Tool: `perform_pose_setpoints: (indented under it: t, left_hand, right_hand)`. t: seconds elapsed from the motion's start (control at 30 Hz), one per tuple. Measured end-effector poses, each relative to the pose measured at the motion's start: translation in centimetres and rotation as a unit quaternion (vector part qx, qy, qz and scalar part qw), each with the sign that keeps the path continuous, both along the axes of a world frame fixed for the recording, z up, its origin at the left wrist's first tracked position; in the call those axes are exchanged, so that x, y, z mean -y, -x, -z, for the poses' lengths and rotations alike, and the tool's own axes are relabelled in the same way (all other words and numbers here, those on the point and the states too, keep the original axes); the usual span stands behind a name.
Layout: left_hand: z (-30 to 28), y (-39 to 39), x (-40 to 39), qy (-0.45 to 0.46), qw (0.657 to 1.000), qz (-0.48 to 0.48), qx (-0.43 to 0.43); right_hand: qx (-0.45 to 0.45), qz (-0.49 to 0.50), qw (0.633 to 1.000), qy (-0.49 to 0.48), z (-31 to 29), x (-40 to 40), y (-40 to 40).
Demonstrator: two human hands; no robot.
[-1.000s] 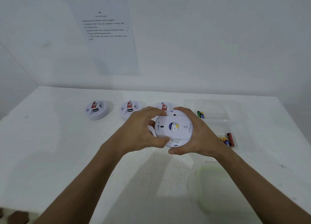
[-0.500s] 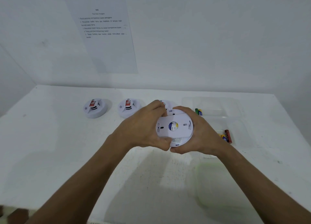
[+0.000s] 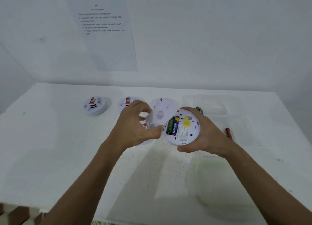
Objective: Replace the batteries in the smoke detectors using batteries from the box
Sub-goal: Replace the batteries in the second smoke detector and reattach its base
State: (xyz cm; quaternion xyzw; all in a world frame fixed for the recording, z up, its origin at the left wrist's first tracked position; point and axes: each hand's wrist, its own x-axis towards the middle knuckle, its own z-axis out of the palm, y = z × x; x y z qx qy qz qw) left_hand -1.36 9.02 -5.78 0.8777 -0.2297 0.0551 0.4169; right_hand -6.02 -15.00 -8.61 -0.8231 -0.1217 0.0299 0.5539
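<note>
My right hand (image 3: 205, 137) cups a white round smoke detector (image 3: 184, 128) with its back facing up, above the table. Its battery bay is uncovered and holds a green and a blue battery (image 3: 172, 128) side by side. My left hand (image 3: 135, 125) pinches the detached round white cover plate (image 3: 157, 118), tilted just left of the detector. Two more detectors (image 3: 94, 106) (image 3: 127, 102) sit at the back left, and a third white round one (image 3: 164, 103) behind my hands. A clear plastic box (image 3: 219, 106) at the right holds loose batteries (image 3: 199, 109) (image 3: 228, 133).
A clear container lid with a green rim (image 3: 217, 182) lies on the white table (image 3: 50, 148) at the front right. A printed instruction sheet (image 3: 104, 30) hangs on the white wall behind. The table's front edge runs along the lower left.
The cover plate has come off the detector's back. My left hand has swung it away to the left, and the batteries inside now show.
</note>
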Motion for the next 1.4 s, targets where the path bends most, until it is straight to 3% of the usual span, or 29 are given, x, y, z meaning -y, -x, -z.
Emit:
perform_pose_setpoints:
  t: [0.13, 0.23, 0.33, 0.5, 0.6, 0.77, 1.0, 1.4]
  left_hand:
    - [3.5, 1.6, -1.9, -0.046, 0.998, -0.045, -0.012]
    - [6.7, 3.8, -2.2, -0.118, 0.991, 0.003, -0.056]
    - [9.5, 5.4, -1.9, -0.217, 0.975, 0.034, -0.023]
    - [10.6, 5.2, -2.0, -0.206, 0.977, 0.032, -0.038]
    - [9.0, 5.2, -1.6, -0.171, 0.983, 0.021, -0.060]
    - [2.7, 4.9, 1.0, 0.034, 0.994, 0.031, -0.097]
    - [-1.7, 3.0, 4.7, -0.177, 0.972, 0.150, -0.047]
    - [-2.2, 2.7, 10.0, -0.237, 0.949, 0.205, -0.017]
  right_hand:
    - [0.007, 0.002, 1.000, 0.020, -1.1, 2.5, 1.3]
    - [0.005, -0.003, 0.999, 0.037, -1.9, 3.8, 2.2]
    - [-0.005, -0.015, 0.999, 0.049, -2.1, 4.0, 2.8]
    - [-0.025, -0.035, 0.998, 0.050, -1.0, 3.3, 3.0]
    - [-0.029, -0.031, 0.998, 0.052, -0.3, 3.3, 3.0]
    - [-0.039, -0.035, 0.997, 0.049, -0.1, 3.0, 3.1]
    - [-0.037, -0.043, 0.997, 0.053, -0.9, 2.8, 2.8]
    - [-0.024, 0.011, 0.999, 0.045, -1.0, 6.5, 4.3]
